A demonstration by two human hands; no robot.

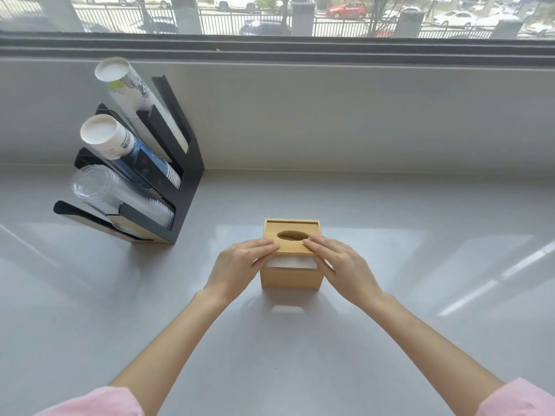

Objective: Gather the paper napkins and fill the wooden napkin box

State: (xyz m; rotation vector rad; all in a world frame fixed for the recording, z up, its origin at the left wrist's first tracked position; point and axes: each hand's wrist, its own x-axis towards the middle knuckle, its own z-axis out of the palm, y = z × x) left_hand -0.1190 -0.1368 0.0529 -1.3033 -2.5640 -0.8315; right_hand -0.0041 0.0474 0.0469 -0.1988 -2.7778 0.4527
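Note:
The wooden napkin box [289, 279] stands on the grey counter in the middle of the head view. Its sliding lid [292, 226], with an oval slot, covers most of the top. A strip at the near edge is uncovered, and white paper napkins [292, 262] show through it. My left hand [240, 265] rests its fingertips on the lid's left near corner, thumb against the box side. My right hand [339, 262] has its fingers on the lid's right near corner. Both hands press on the lid from either side.
A black cup dispenser rack [180, 187] stands at the back left, holding tilted stacks of paper cups [120, 139] and clear plastic cups [114, 193]. The grey counter [420, 295] runs to a low wall beneath a window.

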